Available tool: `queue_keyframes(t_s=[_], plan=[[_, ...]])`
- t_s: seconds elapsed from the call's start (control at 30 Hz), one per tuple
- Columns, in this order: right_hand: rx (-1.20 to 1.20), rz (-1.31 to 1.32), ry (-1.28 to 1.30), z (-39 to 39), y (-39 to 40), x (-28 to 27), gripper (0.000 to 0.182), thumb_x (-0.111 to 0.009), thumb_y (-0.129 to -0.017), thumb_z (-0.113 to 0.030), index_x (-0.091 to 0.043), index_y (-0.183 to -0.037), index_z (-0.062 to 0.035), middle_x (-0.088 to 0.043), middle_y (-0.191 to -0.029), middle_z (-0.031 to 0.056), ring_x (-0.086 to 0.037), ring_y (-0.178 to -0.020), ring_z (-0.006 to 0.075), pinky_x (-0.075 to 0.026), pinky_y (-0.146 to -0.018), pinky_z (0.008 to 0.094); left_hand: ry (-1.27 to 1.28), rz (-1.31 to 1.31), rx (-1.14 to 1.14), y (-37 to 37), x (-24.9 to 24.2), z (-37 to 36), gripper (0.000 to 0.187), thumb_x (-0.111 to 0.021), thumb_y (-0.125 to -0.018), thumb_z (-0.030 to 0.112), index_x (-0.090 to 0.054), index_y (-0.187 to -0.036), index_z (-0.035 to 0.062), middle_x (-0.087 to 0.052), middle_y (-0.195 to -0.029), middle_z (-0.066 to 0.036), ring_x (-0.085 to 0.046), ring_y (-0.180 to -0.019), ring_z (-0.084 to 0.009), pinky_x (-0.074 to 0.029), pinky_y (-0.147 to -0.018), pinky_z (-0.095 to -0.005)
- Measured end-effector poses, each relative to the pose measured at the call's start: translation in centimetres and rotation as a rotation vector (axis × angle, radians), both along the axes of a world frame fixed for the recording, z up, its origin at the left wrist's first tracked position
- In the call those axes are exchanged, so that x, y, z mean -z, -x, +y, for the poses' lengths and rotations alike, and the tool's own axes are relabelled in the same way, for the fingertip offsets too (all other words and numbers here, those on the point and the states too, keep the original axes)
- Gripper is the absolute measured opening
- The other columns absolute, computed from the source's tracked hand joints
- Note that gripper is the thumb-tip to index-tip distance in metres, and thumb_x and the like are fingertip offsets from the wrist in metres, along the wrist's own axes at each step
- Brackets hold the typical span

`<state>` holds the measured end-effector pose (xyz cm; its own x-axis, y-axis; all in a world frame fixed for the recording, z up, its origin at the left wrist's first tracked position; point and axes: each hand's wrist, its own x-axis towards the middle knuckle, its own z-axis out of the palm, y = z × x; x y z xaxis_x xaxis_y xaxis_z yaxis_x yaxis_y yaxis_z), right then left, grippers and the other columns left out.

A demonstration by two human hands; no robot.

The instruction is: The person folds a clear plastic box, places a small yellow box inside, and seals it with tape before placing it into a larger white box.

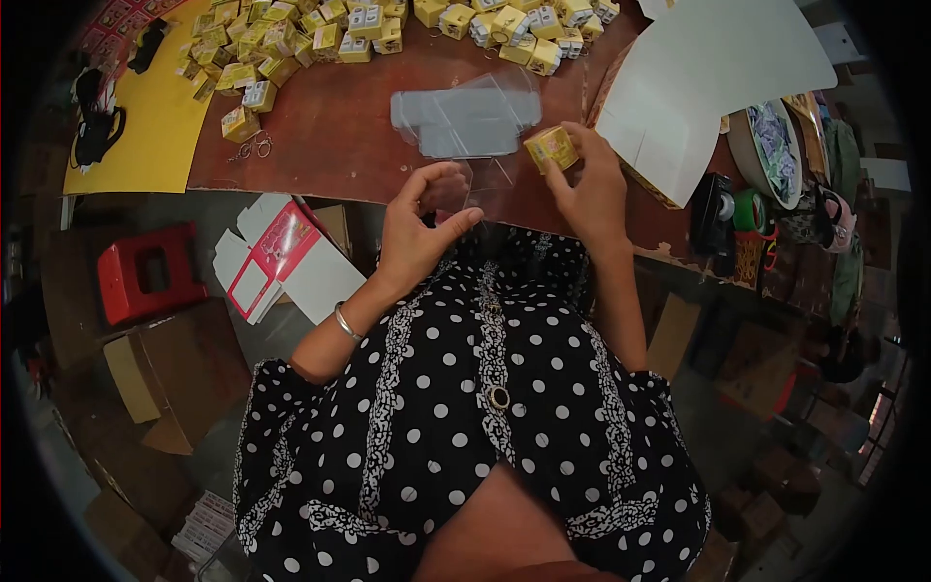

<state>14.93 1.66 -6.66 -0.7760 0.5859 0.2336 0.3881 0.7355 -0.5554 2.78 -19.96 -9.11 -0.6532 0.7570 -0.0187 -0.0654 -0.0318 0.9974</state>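
My left hand (424, 225) holds a clear plastic box (482, 189) at the table's front edge, thumb and fingers around its left side. Just to the right, my right hand (588, 184) grips a small yellow box (551, 148) between thumb and fingers, above the table. The two hands are apart. Flat clear plastic sheets (465, 118) lie on the red-brown table (320, 145) beyond my left hand. How far open the clear box is, I cannot make out.
Several small yellow boxes (276, 44) are piled along the far side. A yellow sheet (155, 116) lies left; large white card (693, 97) covers the right. Scissors (254, 147) lie near the left pile. A red stool (151, 274) and cartons (184, 373) stand below left.
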Motion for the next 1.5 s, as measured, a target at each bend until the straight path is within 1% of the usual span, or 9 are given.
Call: queue_keyframes(t_s=[0.13,0.33,0.6,0.87,0.93,0.97,1.03,1.2,1.5], plan=[[-0.196,0.483,0.552,-2.1,-0.4,-4.5,0.049,-0.069,-0.085,0.004,-0.059,-0.133,-0.004,-0.065,-0.121,0.0086,-0.064,-0.106,0.0129,-0.054,-0.082,0.0272,0.019,-0.021,-0.019,-0.2,-0.1,0.4,0.06,-0.085,-0.083,0.013,-0.055,-0.134,0.0007,-0.068,-0.125,-0.01,-0.066,-0.115,-0.0193,-0.051,-0.1,-0.0337],[-0.378,0.304,-0.007,-1.7,0.2,-5.4,0.046,-0.069,-0.081,0.006,-0.067,-0.125,-0.0057,-0.067,-0.125,0.0107,-0.067,-0.107,0.0203,-0.055,-0.087,0.0306,-0.047,-0.063,0.039,-0.7,-0.6,0.9,0.063,-0.085,-0.082,0.009,-0.055,-0.137,-0.0001,-0.069,-0.123,-0.011,-0.065,-0.117,-0.0191,-0.052,-0.101,-0.033],[-0.554,0.132,0.025,-2.0,0.2,-6.1,0.046,-0.07,-0.078,0.005,-0.069,-0.121,-0.0068,-0.068,-0.122,0.0099,-0.064,-0.111,0.0276,-0.055,-0.091,0.0355,-0.094,-0.2,0.12,-1.4,-0.8,0.5,0.065,-0.079,-0.086,0.003,-0.047,-0.143,-0.0021,-0.068,-0.126,-0.016,-0.065,-0.116,-0.0191,-0.052,-0.102,-0.0325],[-0.563,0.152,-0.032,-2.6,0.2,-4.5,0.043,-0.073,-0.083,-0.003,-0.066,-0.125,-0.0049,-0.064,-0.13,0.0096,-0.062,-0.116,0.0282,-0.05,-0.1,0.0375,-0.188,-0.19,0.072,-1.7,-2.0,0.8,0.062,-0.074,-0.091,0.001,-0.046,-0.146,0.0035,-0.061,-0.127,-0.011,-0.065,-0.114,-0.0176,-0.053,-0.098,-0.0305],[-0.265,0.314,0.379,-3.8,-0.2,-3.9,0.046,-0.075,-0.089,-0.014,-0.059,-0.131,-0.0048,-0.063,-0.13,0.0115,-0.062,-0.118,0.0247,-0.052,-0.096,0.0366,-0.212,-0.209,0.051,-1.7,-2.0,0.9,0.061,-0.073,-0.092,0.001,-0.047,-0.146,0.0052,-0.058,-0.129,-0.009,-0.064,-0.114,-0.0174,-0.053,-0.098,-0.0305],[-0.267,0.313,0.382,-4.0,-0.5,-3.2,0.046,-0.075,-0.089,-0.014,-0.059,-0.131,-0.0048,-0.063,-0.13,0.0115,-0.062,-0.118,0.0247,-0.052,-0.096,0.0366,-0.196,-0.166,0.063,-1.7,-2.0,0.9,0.058,-0.072,-0.092,0.002,-0.048,-0.145,0.0057,-0.055,-0.131,-0.008,-0.063,-0.116,-0.0174,-0.053,-0.098,-0.0305],[-0.362,0.327,0.939,-4.3,-1.1,-1.6,0.047,-0.072,-0.093,-0.012,-0.055,-0.136,-0.0018,-0.061,-0.134,0.0131,-0.06,-0.12,0.0181,-0.05,-0.1,0.0331,-0.177,-0.124,0.081,-1.6,-1.7,1.0,0.056,-0.071,-0.093,0.002,-0.049,-0.144,0.0062,-0.051,-0.132,-0.007,-0.062,-0.118,-0.0173,-0.053,-0.099,-0.0304],[-0.352,0.409,0.975,-4.3,-1.4,0.3,0.035,-0.068,-0.096,-0.007,-0.057,-0.129,0.0002,-0.06,-0.136,0.0145,-0.059,-0.12,0.0169,-0.049,-0.102,0.0322,-0.211,-0.09,0.182,-1.4,-0.8,1.5,0.043,-0.071,-0.095,0.006,-0.056,-0.136,0.0049,-0.049,-0.137,-0.006,-0.061,-0.119,-0.0172,-0.052,-0.1,-0.0293],[-0.349,0.614,0.936,-4.7,-0.7,-0.2,0.015,-0.07,-0.093,-0.005,-0.058,-0.101,-0.0029,-0.066,-0.125,0.0143,-0.056,-0.126,0.0214,-0.042,-0.109,0.0351,-0.319,-0.303,0.134,-1.3,-2.2,2.1,0.054,-0.076,-0.087,-0.003,-0.047,-0.132,0.0046,-0.051,-0.14,-0.011,-0.063,-0.117,-0.0181,-0.056,-0.096,-0.0299]])
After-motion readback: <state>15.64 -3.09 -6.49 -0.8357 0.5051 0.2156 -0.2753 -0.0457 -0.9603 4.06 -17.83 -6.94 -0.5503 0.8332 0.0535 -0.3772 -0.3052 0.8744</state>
